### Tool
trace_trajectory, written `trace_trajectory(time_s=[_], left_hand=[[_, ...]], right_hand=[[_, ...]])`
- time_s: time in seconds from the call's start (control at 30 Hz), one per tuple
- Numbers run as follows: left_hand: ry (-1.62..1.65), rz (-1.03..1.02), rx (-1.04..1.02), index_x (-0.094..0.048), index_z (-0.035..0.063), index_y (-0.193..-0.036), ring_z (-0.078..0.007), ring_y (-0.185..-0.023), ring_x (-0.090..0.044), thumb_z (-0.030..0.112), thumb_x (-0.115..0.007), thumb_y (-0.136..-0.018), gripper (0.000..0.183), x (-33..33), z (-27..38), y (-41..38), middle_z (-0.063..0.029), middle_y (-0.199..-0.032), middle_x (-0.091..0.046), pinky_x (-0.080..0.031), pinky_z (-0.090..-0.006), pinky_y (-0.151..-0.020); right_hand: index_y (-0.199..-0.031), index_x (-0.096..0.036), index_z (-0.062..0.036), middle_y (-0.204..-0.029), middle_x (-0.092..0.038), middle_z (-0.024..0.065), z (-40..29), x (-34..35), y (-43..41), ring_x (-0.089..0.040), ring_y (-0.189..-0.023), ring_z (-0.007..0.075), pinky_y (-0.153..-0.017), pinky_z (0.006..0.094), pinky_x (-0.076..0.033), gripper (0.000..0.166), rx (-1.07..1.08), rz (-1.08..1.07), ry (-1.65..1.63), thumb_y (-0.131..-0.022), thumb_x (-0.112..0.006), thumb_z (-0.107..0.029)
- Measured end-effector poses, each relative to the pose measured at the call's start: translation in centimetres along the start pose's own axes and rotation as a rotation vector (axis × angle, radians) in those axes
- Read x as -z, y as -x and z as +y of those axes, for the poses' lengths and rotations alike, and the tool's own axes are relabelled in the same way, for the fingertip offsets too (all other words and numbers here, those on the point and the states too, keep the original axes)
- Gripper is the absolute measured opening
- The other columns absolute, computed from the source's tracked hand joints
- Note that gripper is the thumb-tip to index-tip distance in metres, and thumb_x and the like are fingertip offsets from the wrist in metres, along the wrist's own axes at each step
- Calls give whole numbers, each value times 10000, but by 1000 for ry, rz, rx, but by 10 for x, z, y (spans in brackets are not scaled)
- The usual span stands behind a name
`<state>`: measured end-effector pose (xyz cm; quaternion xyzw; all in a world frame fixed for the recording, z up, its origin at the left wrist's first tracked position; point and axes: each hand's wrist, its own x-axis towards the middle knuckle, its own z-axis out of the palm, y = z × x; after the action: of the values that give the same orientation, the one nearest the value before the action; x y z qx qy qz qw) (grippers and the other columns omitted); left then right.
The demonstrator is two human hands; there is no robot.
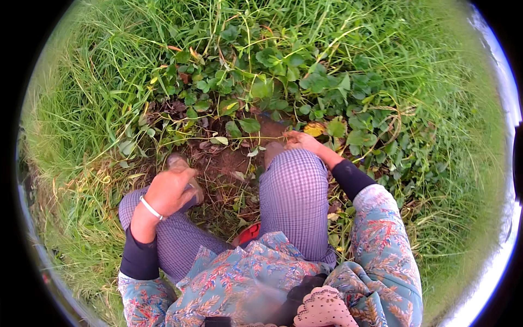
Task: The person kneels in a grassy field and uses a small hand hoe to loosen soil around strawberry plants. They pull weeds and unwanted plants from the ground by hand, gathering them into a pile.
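My left hand (169,190), with a white bangle (150,208) at its wrist, is over my left knee, near my bare foot (178,162). Its fingers curl downward, and whether they hold anything is not visible. My right hand (300,141) is beyond my right knee, its fingertips closed on a thin green runner (257,138) that stretches leftward above the soil and bears small leaves. Beside that hand are a yellow leaf (314,129) and a green leaf (336,127). Between my legs lies bare brown soil (226,161) with dry stalks.
Low broad-leaved plants (278,77) with tangled runners grow in front of me. Tall grass (90,94) surrounds them on both sides. A bundle of dry, pale stems (395,113) lies among the leaves at right. Something red (249,234) shows on the ground under me.
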<state>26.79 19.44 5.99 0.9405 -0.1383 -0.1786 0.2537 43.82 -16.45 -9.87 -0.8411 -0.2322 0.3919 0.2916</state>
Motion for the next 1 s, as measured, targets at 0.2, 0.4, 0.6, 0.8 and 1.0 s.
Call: trace_trajectory(time_s=[0.2,0.4,0.6,0.8,1.0], left_hand=[[43,-58,207,-522,14,-973,-357,-754,-548,125,-637,-680,334,10,-5,1,-178,-808,-557,-448,-409,-650],[100,-16,276,-528,1,-1000,-355,-753,-543,120,-638,-678,361,21,-13,-16,-174,-814,-557,-442,-398,-660],[103,-3,267,-523,-7,-1006,-338,-747,-549,113,-643,-669,377,29,-20,-29,-164,-810,-560,-444,-393,-655],[88,-1,257,-530,-5,-995,-338,-739,-553,115,-645,-672,364,32,-22,-37,-163,-805,-563,-449,-391,-647],[107,-49,287,-530,-1,-977,-336,-749,-552,101,-650,-667,348,31,-24,-38,-165,-809,-560,-453,-381,-654]], right_hand=[[-1135,-511,-68,-1052,-584,161,111,114,-137,-583,-885,284,-761,339,-463,573,-68,-73,89,-682,-623,-399],[-1229,-407,-108,-1012,-567,165,75,240,-119,-624,-580,227,-411,313,-475,543,-579,347,-157,-758,-546,-338],[-916,-614,-66,-707,-609,105,17,216,-125,-592,-510,155,-421,267,-477,251,-195,-166,316,-788,-569,-278],[-921,-609,-54,-782,-627,43,-54,108,-144,-604,-670,141,-568,272,-501,288,112,-427,197,-761,-614,-293],[-1080,-527,-79,-1020,-569,98,-33,165,-250,-543,-944,212,-802,317,-440,375,280,-26,-565,-781,-589,-296]])
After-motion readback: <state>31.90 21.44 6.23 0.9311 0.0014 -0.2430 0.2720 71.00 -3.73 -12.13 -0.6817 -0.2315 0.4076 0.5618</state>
